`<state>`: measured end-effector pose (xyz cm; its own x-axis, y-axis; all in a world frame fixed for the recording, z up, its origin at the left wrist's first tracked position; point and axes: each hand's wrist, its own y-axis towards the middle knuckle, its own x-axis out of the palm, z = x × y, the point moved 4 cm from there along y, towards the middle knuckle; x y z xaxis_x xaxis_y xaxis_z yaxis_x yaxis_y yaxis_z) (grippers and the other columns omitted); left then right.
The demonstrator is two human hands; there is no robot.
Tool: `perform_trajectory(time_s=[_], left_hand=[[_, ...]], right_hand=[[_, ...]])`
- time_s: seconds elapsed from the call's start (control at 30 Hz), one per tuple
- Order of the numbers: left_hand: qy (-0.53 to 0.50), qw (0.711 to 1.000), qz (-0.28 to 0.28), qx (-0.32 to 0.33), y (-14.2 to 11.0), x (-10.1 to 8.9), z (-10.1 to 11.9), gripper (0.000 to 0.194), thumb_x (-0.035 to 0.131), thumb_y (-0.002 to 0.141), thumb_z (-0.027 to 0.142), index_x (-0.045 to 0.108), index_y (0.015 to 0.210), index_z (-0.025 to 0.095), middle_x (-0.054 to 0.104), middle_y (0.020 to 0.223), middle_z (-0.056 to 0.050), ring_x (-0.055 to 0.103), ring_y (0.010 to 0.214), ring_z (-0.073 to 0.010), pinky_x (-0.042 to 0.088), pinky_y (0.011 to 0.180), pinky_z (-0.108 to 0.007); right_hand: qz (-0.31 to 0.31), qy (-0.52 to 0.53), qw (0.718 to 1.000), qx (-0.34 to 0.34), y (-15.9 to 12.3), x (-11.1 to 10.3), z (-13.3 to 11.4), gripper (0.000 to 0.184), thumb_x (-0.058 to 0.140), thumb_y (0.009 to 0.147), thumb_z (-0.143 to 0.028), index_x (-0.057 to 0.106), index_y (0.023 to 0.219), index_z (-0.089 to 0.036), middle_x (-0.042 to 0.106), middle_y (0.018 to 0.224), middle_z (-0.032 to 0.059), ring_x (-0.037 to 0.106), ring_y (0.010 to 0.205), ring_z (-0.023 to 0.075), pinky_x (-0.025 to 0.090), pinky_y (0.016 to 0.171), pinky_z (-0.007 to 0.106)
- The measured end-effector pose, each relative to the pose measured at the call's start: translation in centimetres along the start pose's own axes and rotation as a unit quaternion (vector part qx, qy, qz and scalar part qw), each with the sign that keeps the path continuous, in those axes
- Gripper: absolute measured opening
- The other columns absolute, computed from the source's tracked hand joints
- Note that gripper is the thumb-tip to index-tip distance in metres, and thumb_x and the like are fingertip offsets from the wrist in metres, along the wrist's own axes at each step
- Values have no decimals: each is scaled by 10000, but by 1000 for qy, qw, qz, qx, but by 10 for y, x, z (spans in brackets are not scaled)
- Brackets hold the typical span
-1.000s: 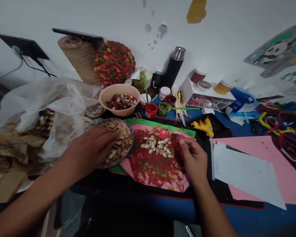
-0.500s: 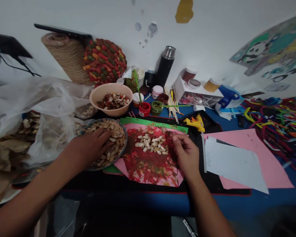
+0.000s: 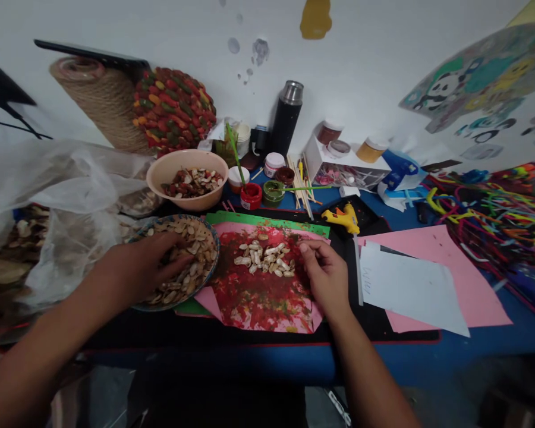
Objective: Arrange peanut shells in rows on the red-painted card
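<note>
My left hand (image 3: 147, 267) is over a round bowl (image 3: 216, 261) of loose peanut shells (image 3: 195, 261). Its thumb and fingers are apart, with the fingertips down among the shells. A small pile of whole-looking peanut shells (image 3: 264, 258) lies on a pink sheet (image 3: 267, 303) smeared with red and green paint. At the right edge of that sheet rests my right hand (image 3: 330, 273), its fingers curled and thumb pressed near the index finger. Anything in that pinch is too small or hidden to make out.
Behind the sheet stand a peach bowl (image 3: 154, 175) of painted shells, a red paint jar (image 3: 251, 196), a green paint jar (image 3: 273, 194) and a black flask (image 3: 286, 122). A yellow glue gun (image 3: 345, 219) and papers (image 3: 410, 285) lie right. Plastic bags (image 3: 80, 238) crowd the left.
The view has shifted slightly, so the scene sits further left. My left hand has drawn back a little and its thumb has spread from the fingers. My right hand keeps its pose.
</note>
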<state>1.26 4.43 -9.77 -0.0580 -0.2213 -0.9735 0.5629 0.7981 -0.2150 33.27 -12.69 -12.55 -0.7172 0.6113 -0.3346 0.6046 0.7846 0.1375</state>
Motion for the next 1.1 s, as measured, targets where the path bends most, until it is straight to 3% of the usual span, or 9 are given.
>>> perform_trajectory(time_s=[0.13, 0.33, 0.5, 0.67, 0.9, 1.0, 1.1], left_hand=[[-59, 997, 30, 29, 5, -17, 19, 411, 469, 984, 607, 676, 1054, 259, 758, 932, -41, 712, 770, -265, 389, 656, -335], [-44, 980, 43, 190, 23, -46, 93, 308, 574, 1002, 533, 707, 1054, 260, 777, 953, -50, 720, 815, -272, 410, 651, -343], [-54, 943, 42, 327, 33, -43, 135, 183, 645, 1003, 353, 703, 1145, 254, 789, 1094, -59, 742, 970, -255, 517, 770, -329], [-69, 929, 36, 361, 37, -28, 139, 148, 644, 1006, 318, 714, 1125, 265, 785, 1092, -67, 737, 1014, -255, 556, 901, -352], [-53, 917, 22, 395, 24, -34, 146, 99, 656, 1002, 215, 728, 1070, 216, 787, 1152, -85, 749, 1050, -267, 586, 932, -389], [-77, 905, 44, 415, 18, -41, 144, 129, 696, 992, 243, 746, 1108, 218, 771, 1240, -104, 726, 1153, -277, 570, 1014, -410], [-152, 912, 91, 370, 27, -66, 116, 218, 650, 1029, 328, 755, 1198, 239, 765, 1292, -104, 714, 1168, -264, 554, 1017, -399]], right_hand=[[-7, -1, 1000, 1, 0, 1, 4, 263, 717, 977, -458, 829, 987, -220, 793, 883, 31, 662, 754, 195, 513, 741, 312], [-11, 4, 1000, 0, 1, 2, 4, 276, 697, 976, -460, 819, 969, -213, 766, 821, 29, 637, 704, 194, 505, 700, 309], [-9, 9, 1000, -6, 1, 2, 1, 287, 674, 981, -460, 808, 939, -209, 768, 816, 30, 649, 704, 193, 505, 685, 300], [-16, 6, 1000, -10, 1, 2, -1, 294, 669, 995, -461, 812, 954, -207, 784, 835, 39, 677, 721, 202, 516, 689, 303], [-24, -13, 1000, -15, 0, 2, -1, 332, 668, 989, -500, 818, 941, -208, 749, 753, 21, 656, 674, 199, 513, 680, 298], [-26, -16, 999, -7, 0, 3, 0, 366, 679, 976, -544, 822, 942, -208, 793, 813, 44, 698, 714, 220, 540, 710, 312], [-22, -16, 1000, 8, 1, 2, 1, 410, 687, 955, -595, 829, 935, -211, 822, 860, 67, 735, 760, 249, 563, 734, 329]])
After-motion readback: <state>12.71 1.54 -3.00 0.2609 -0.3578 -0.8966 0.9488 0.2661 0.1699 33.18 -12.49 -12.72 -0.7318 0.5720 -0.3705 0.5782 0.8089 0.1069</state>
